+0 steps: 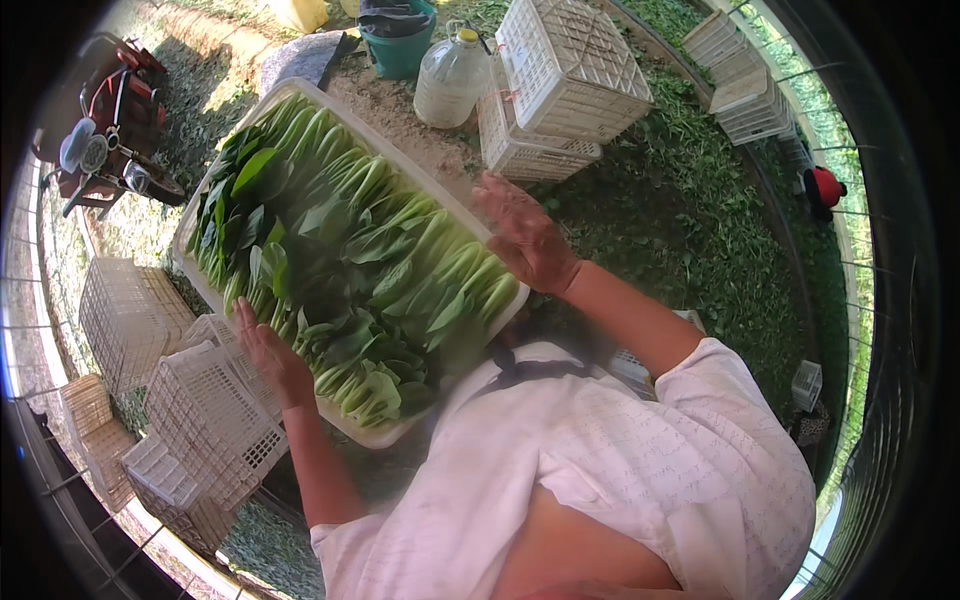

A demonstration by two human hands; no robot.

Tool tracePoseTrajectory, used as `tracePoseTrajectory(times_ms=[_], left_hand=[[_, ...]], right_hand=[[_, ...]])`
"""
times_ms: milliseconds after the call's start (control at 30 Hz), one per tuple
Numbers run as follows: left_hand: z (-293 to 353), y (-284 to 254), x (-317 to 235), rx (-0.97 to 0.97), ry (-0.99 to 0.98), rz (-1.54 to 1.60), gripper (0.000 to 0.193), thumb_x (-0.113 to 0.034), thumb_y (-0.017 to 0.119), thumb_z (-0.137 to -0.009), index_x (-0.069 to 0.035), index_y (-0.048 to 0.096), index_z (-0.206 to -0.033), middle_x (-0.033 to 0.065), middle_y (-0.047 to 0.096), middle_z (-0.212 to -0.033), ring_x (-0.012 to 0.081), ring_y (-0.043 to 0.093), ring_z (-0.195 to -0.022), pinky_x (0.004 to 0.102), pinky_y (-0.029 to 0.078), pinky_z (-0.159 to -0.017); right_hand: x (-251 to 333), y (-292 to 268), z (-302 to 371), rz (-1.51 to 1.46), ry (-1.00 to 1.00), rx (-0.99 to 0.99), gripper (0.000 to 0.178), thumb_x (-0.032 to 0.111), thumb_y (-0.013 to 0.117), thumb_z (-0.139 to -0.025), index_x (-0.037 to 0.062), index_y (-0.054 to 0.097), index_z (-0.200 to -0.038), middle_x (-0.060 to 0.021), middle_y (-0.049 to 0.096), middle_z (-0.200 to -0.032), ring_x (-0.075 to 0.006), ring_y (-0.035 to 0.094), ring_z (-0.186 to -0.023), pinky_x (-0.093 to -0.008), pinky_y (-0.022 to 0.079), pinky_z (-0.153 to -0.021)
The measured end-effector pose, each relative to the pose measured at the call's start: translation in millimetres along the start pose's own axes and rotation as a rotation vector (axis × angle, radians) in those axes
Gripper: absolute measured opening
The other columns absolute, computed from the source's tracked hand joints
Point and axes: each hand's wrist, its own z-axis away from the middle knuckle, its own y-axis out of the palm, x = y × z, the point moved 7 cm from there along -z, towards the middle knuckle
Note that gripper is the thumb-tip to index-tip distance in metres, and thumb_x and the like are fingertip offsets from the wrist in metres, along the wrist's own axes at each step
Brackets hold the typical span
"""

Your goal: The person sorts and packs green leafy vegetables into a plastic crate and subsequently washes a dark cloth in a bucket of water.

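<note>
In front of me is a large pale plastic crate (425, 180), tilted in view, packed with rows of leafy greens (345, 225) with light green stalks and dark leaves. My left hand (272, 358) lies along its near left edge, fingers stretched out against the greens at the rim. Beside the right rim is my right hand (530, 235), fingers extended and slightly spread, a little blurred. Neither hand has a bunch of greens in it. Whatever supports the crate from below is hidden.
White slatted crates (575, 70) are stacked at the far right of the big crate. More crates (215, 410) stand at the left. A clear jug with a yellow cap (452, 80), a green bucket (398, 45) and a red wheeled machine (115, 130) are farther off. Green plants (690, 210) cover the ground at right.
</note>
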Motion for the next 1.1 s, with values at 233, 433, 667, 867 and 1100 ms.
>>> tracePoseTrajectory(times_ms=[233, 433, 667, 867, 1100], left_hand=[[57.5, -2.6, -107.3, 0.23, 0.145, 0.225, 0.068, -0.048, 0.018, -0.115, -0.003, 0.04, -0.161, 0.0223, 0.038, -0.166, 0.0409, 0.034, -0.154, 0.0537, 0.024, -0.126], [85.5, 101.3, -80.8, 0.396, 0.126, -0.162, 0.072, -0.057, 0.021, -0.112, -0.012, 0.031, -0.167, 0.0139, 0.03, -0.172, 0.0372, 0.026, -0.158, 0.0566, 0.009, -0.128], [59.7, 164.3, 27.4, 0.282, 0.387, -0.527, 0.094, -0.066, 0.04, -0.099, -0.008, 0.018, -0.169, 0.0106, 0.019, -0.176, 0.0398, 0.025, -0.157, 0.0581, 0.017, -0.127], [33.6, 107.4, -35.2, 0.328, 0.26, -0.497, 0.068, -0.053, 0.022, -0.114, -0.009, 0.036, -0.164, 0.0121, 0.034, -0.171, 0.0303, 0.032, -0.157, 0.0506, 0.026, -0.126], [56.7, 48.1, -115.8, 0.196, 0.213, -0.393, 0.072, -0.054, 0.017, -0.113, -0.007, 0.03, -0.166, 0.0149, 0.028, -0.173, 0.0302, 0.024, -0.16, 0.0473, 0.017, -0.131]], right_hand=[[-78.4, -25.2, 407.0, 0.214, 1.152, -0.017, 0.058, 0.052, 0.044, -0.111, 0.0067, 0.057, -0.145, -0.0262, 0.058, -0.146, -0.0444, 0.055, -0.136, -0.0485, 0.043, -0.114], [-14.9, 18.2, 624.0, -0.063, 1.777, 0.038, 0.063, 0.054, 0.036, -0.111, 0.0042, 0.067, -0.134, -0.0237, 0.07, -0.131, -0.044, 0.064, -0.123, -0.0506, 0.048, -0.106], [22.0, 28.3, 638.4, -0.266, 1.633, -0.245, 0.065, 0.06, 0.038, -0.109, 0.0089, 0.067, -0.136, -0.0214, 0.071, -0.129, -0.0426, 0.065, -0.123, -0.0477, 0.05, -0.104], [46.8, 9.2, 705.1, -0.325, 1.502, -0.552, 0.063, 0.058, 0.043, -0.108, 0.008, 0.064, -0.139, -0.0203, 0.071, -0.129, -0.0383, 0.067, -0.12, -0.0448, 0.05, -0.104], [123.1, 100.6, 1017.8, -0.585, 2.135, -0.56, 0.079, 0.068, 0.035, -0.105, 0.0021, 0.05, -0.145, -0.0257, 0.067, -0.119, -0.0378, 0.066, -0.095, -0.0547, 0.051, -0.083]])
